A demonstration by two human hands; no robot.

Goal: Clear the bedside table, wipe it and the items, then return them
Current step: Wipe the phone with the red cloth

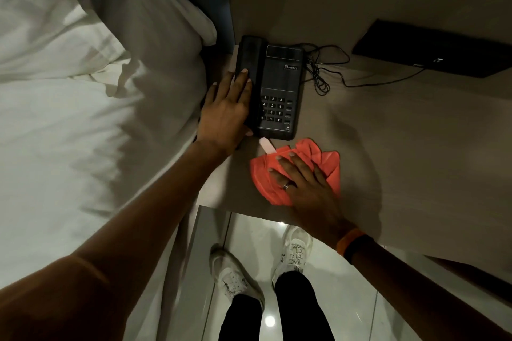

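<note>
A black desk telephone (279,83) with a keypad stands at the left end of the beige bedside table (401,141), handset on its cradle. My left hand (227,108) grips the handset side of the telephone, fingers over the top and thumb at the near end. An orange cloth (329,163) with a small white tag lies crumpled on the table just in front of the telephone. My right hand (304,183) lies flat on the cloth with fingers spread, pressing it on the tabletop.
The telephone's black cord (324,72) coils behind it and runs right to a black flat box (432,52) against the wall. A bed with white sheets and a pillow (97,63) borders the table's left side. My white shoes stand on glossy floor tiles (332,279) below.
</note>
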